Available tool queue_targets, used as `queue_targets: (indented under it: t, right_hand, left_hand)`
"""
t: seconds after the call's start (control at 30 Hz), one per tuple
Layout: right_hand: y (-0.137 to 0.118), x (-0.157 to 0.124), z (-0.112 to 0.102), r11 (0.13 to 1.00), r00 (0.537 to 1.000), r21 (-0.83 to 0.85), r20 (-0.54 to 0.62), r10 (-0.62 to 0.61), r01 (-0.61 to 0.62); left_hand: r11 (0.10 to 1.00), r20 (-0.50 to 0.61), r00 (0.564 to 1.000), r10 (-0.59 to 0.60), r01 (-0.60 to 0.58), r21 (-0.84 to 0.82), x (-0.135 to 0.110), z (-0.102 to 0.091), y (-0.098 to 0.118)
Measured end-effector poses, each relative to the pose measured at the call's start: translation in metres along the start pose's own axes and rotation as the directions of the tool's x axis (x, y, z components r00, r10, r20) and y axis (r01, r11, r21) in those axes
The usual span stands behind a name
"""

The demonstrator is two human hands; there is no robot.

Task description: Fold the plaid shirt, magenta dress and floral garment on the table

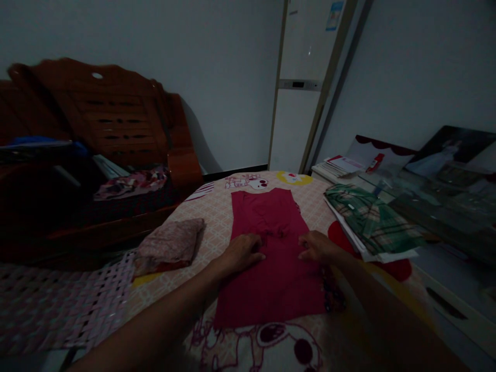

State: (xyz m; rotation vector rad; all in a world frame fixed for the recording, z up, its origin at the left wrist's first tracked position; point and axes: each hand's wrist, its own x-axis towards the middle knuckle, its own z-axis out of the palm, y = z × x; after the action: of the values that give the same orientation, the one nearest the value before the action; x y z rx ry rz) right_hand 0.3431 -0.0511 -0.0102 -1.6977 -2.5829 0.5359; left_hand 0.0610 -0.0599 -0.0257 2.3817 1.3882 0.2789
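Observation:
A dark red garment [273, 258] lies spread flat on a bed covered with a patterned cartoon sheet [217, 206]. My left hand [242, 251] rests on the garment's left side at about its middle, fingers curled down against the cloth. My right hand [315, 246] rests on the right edge at the same height, fingers bent and pressed on the fabric. Both hands press the cloth rather than lift it. The room is dim.
A folded pinkish cloth [168, 245] lies to the left on the bed. A green plaid folded garment [372, 225] on papers sits at the right. A dark wooden headboard and bench [116, 119] with clutter stand left; a tall white air conditioner [302, 88] stands behind.

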Motion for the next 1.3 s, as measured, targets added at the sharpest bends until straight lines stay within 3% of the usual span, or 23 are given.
queue_targets:
  t: [0.1, 0.37, 0.47, 0.57, 0.73, 0.97, 1.13, 1.3]
  right_hand:
    - [-0.001, 0.005, -0.002, 0.998, 1.000, 0.061, 0.018, -0.011, 0.010]
    - [-0.013, 0.007, 0.009, 0.981, 0.995, 0.184, -0.084, -0.044, 0.059]
    - [-0.016, 0.003, 0.011, 0.946, 0.979, 0.271, -0.148, -0.139, 0.175]
    - [-0.015, 0.002, 0.002, 0.929, 0.961, 0.303, -0.233, -0.147, 0.215]
    - [-0.016, 0.026, -0.039, 0.980, 0.916, 0.095, -0.380, -0.127, 0.176]
    - [-0.019, 0.106, -0.088, 0.980, 0.895, -0.199, -0.439, -0.074, -0.017]
    - [-0.018, 0.153, -0.091, 0.967, 0.911, -0.251, -0.407, -0.060, -0.048]
    - [-0.010, 0.182, -0.068, 0.957, 0.929, -0.286, -0.365, -0.059, -0.051]
  left_hand:
    - [1.000, 0.003, 1.000, -0.007, 0.007, 0.001, 0.002, -0.003, 0.003]
    - [0.993, -0.007, 1.000, 0.018, -0.019, -0.119, -0.005, -0.002, 0.007]
    - [0.979, -0.065, 0.994, 0.083, -0.094, -0.179, -0.007, -0.003, 0.008]
    - [0.965, -0.149, 0.976, 0.158, -0.184, -0.186, -0.003, -0.016, 0.008]
    - [0.969, -0.255, 0.946, 0.200, -0.230, -0.095, 0.036, -0.054, -0.001]
    - [0.989, -0.313, 0.941, 0.129, -0.143, -0.022, 0.110, -0.092, -0.033]
    - [0.996, -0.289, 0.954, 0.086, -0.076, 0.044, 0.147, -0.098, -0.066]
    - [0.990, -0.230, 0.973, -0.035, 0.066, 0.125, 0.170, -0.079, -0.086]
